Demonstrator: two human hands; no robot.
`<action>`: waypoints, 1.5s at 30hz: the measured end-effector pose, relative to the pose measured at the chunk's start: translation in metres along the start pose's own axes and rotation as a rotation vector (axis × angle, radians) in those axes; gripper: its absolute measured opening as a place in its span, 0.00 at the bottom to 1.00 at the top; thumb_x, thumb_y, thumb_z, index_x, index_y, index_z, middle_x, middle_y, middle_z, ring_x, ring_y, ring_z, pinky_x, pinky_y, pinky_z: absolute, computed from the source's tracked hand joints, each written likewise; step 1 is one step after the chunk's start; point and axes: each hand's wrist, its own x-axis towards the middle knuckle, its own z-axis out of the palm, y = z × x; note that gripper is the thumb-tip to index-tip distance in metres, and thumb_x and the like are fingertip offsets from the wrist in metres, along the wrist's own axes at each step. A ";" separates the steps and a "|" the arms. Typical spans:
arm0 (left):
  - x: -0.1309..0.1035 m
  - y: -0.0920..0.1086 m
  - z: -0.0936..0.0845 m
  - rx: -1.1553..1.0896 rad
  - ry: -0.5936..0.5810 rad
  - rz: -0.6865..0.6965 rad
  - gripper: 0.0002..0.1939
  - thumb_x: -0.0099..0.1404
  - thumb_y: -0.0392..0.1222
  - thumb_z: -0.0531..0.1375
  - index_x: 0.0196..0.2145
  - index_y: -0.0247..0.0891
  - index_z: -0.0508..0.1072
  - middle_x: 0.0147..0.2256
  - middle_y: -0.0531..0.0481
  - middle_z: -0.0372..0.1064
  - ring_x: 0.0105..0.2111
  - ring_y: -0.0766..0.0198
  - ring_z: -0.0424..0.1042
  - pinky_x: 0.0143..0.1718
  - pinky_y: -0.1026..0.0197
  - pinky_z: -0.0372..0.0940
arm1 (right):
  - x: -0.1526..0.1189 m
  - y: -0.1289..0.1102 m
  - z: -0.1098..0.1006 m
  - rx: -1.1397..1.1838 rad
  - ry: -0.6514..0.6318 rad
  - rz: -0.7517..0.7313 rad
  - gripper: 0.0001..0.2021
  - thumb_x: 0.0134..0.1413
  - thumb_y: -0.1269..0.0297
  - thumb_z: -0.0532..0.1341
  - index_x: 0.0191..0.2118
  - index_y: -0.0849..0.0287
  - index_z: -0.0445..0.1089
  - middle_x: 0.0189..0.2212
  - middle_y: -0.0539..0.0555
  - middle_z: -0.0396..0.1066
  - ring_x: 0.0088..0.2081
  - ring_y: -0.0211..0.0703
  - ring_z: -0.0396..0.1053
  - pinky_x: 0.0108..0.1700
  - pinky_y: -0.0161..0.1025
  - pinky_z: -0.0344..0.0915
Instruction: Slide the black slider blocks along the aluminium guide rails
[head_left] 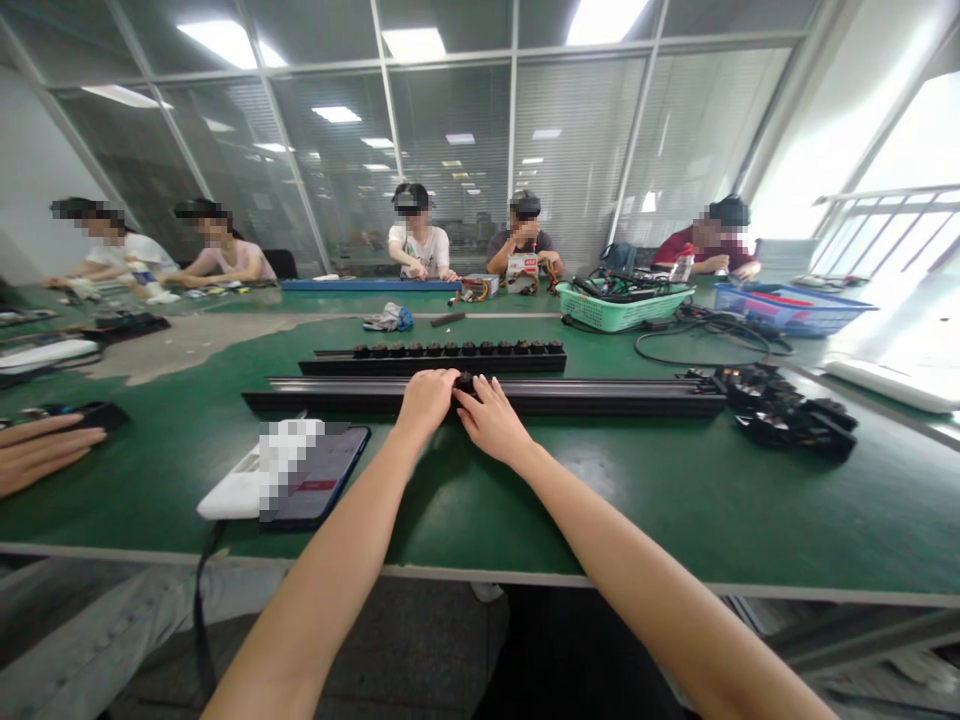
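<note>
A long black metal rail [600, 398] lies crosswise on the green table in front of me. At its middle, a small black part [466, 384] sits between my two hands, mostly hidden by fingers. My left hand [430, 402] is closed, its fingertips pinching the left side of that part. From the right, my right hand [495, 418] holds it, the thumb low in front and the fingers on top of the rail. Just behind lies a shorter black rail [435, 364] with several small black pieces in a row along it.
Left of my arms are a white device [238, 482] and a phone [330, 475]. A pile of black parts [795, 410] lies at the rail's right end. Farther back are a green basket [622, 312], a blue basket [795, 310] and gloves [388, 318]. Another person's hand [49, 450] rests at left.
</note>
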 end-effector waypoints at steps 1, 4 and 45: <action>0.000 0.000 0.000 -0.004 -0.003 -0.001 0.17 0.72 0.32 0.52 0.50 0.36 0.78 0.45 0.40 0.80 0.46 0.52 0.78 0.50 0.54 0.68 | -0.002 0.002 0.001 0.005 0.011 -0.010 0.24 0.72 0.64 0.49 0.67 0.63 0.65 0.70 0.68 0.58 0.73 0.57 0.51 0.73 0.60 0.45; 0.001 0.001 0.001 -0.015 0.002 -0.002 0.17 0.72 0.32 0.51 0.51 0.36 0.78 0.46 0.40 0.80 0.47 0.51 0.78 0.51 0.53 0.68 | -0.006 0.006 0.003 0.011 0.032 -0.002 0.24 0.72 0.62 0.50 0.67 0.63 0.66 0.69 0.68 0.58 0.73 0.57 0.50 0.73 0.60 0.44; 0.002 0.006 0.021 -0.244 0.037 0.086 0.21 0.76 0.38 0.50 0.59 0.34 0.74 0.56 0.40 0.75 0.55 0.52 0.74 0.58 0.51 0.68 | -0.007 0.012 0.002 -0.174 0.102 0.089 0.22 0.73 0.59 0.51 0.64 0.61 0.69 0.67 0.69 0.62 0.71 0.58 0.53 0.72 0.64 0.39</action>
